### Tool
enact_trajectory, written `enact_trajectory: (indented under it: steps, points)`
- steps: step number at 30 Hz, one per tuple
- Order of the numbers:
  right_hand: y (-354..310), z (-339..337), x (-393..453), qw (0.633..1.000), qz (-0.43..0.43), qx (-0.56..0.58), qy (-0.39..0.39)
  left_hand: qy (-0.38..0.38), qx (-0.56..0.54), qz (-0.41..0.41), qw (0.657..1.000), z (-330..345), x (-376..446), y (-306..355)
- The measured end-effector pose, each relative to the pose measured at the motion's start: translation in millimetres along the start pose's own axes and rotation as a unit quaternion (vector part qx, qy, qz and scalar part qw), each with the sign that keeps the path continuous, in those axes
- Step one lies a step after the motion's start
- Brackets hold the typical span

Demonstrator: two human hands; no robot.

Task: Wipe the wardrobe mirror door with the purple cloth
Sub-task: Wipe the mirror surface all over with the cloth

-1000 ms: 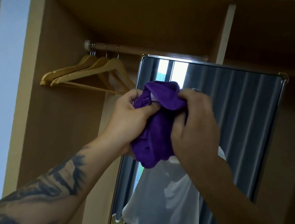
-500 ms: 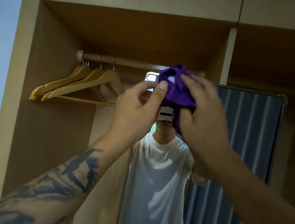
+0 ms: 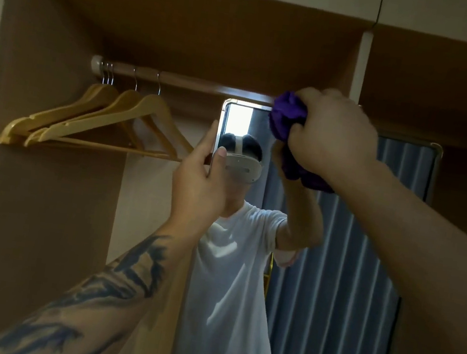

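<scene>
Cloth (image 3: 287, 118) at mirror's (image 3: 336, 251) top edge

rail (image 3: 197, 83) | carries wooden hangers (image 3: 99, 119) | inside wardrobe (image 3: 41, 210)

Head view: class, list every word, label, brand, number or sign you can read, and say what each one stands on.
None: no readable text anywhere in this view.
The purple cloth, mirror door, wooden hangers and wardrobe panels show no print.
The white headset reflected in the mirror shows no legible marking.
</scene>
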State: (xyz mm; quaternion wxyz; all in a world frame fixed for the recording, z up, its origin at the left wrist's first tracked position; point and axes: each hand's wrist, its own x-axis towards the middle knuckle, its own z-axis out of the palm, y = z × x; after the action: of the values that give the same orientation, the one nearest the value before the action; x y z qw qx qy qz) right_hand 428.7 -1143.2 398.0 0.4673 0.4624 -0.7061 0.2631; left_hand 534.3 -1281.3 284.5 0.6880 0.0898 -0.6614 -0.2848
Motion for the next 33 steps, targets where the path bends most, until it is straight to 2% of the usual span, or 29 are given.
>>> enact_trajectory:
  steps: [6, 11, 18, 22, 24, 29, 33]
  points:
    - [-62, 16, 15, 0.996, -0.075, 0.042, -0.002, 0.019, -0.064, -0.023, 0.997, 7, -2, -6]
    - [-45, 14, 8, 0.995, -0.092, 0.037, 0.009, 0.021, -0.099, -0.023, 0.995, 7, -4, -6]
    - [13, 1, -7, 0.999, 0.016, -0.039, 0.026, 0.028, -0.102, -0.028, 0.994, 9, -5, -8]
    - [5, 3, -9, 0.995, 0.078, -0.039, 0.046, 0.052, -0.112, -0.022, 0.992, 15, -12, 3]
    - [-14, 7, -6, 0.996, 0.06, -0.015, 0.059, 0.069, -0.115, -0.024, 0.991, 15, -17, 11]
    - [-61, 13, -3, 0.996, -0.049, 0.025, 0.067, 0.075, -0.106, -0.011, 0.991, 11, -20, 18]
    - [-40, 4, -4, 0.998, -0.039, 0.035, 0.041, 0.066, -0.113, -0.016, 0.991, 10, -22, 20]
